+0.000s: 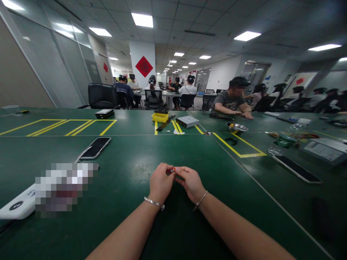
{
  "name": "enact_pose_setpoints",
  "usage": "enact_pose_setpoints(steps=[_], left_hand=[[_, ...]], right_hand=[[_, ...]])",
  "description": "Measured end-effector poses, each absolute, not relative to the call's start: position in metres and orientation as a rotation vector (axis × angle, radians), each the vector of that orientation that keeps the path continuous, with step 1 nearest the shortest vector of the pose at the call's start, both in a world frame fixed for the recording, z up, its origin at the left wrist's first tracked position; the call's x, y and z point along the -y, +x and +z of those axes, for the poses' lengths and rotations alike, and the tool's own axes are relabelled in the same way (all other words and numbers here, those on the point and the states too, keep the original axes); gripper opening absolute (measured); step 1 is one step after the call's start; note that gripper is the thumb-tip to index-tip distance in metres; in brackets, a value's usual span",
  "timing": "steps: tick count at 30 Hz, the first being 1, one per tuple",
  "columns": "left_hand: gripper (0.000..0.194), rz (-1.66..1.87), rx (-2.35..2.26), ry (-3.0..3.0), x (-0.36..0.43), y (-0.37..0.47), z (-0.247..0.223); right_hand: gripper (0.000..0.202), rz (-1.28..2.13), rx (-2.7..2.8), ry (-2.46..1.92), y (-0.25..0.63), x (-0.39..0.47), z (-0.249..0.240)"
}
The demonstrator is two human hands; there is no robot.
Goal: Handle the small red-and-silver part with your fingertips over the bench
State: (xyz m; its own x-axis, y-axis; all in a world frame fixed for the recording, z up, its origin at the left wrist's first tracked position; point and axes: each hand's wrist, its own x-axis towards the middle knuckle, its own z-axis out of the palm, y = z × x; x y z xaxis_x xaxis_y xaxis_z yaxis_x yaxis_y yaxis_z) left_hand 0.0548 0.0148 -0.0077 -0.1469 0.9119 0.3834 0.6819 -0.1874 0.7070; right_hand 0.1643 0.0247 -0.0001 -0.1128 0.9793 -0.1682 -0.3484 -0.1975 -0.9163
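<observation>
My left hand (162, 182) and my right hand (192, 181) meet just above the green table (130, 202). Between their fingertips sits a small red and dark piece (171, 171), pinched from both sides. Most of it is covered by the fingers, so its kind cannot be made out. The left fingers are curled and closed around its left end, while the right thumb and forefinger press at its right end. Each wrist wears a silver bracelet.
To the left lie a phone (96, 148) and a white device (20, 202). Ahead stand a yellow tray (159, 117) and a grey box (187, 121). On the right are a metal bowl (240, 127), a bottle (288, 139) and another phone (296, 168). A co-worker (231, 99) leans on the table.
</observation>
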Motion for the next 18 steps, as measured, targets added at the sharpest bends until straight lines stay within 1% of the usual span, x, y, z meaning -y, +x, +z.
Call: enact_pose_setpoints(steps=[5, 9, 10, 12, 14, 16, 18], left_hand=[[0.008, 1.241, -1.777, 1.922, -0.014, 0.055, -0.006], [0.006, 1.199, -1.751, 1.956, -0.014, 0.058, -0.004], [0.009, 1.199, -1.728, 1.965, -0.015, 0.058, -0.004], [0.022, 1.223, -1.701, 1.951, -0.017, 0.059, -0.006], [0.034, 1.258, -1.711, 1.886, -0.019, 0.057, -0.01], [0.034, 1.267, -1.716, 1.812, -0.023, 0.055, -0.015], [0.03, 1.259, -1.696, 1.747, -0.026, 0.053, -0.02]], right_hand=[[0.016, 1.611, 0.919, -1.001, 0.167, -0.023, 0.003], [0.019, 1.469, 1.093, -1.012, 0.164, -0.025, 0.004], [0.02, 1.414, 1.144, -1.029, 0.166, -0.029, 0.005], [0.02, 1.287, 1.218, -1.097, 0.178, -0.04, 0.007], [0.019, 1.082, 1.283, -1.224, 0.206, -0.056, 0.011], [0.017, 0.755, 1.373, -1.43, 0.247, -0.072, 0.015], [0.019, 0.328, 1.465, -1.726, 0.296, -0.084, 0.018]])
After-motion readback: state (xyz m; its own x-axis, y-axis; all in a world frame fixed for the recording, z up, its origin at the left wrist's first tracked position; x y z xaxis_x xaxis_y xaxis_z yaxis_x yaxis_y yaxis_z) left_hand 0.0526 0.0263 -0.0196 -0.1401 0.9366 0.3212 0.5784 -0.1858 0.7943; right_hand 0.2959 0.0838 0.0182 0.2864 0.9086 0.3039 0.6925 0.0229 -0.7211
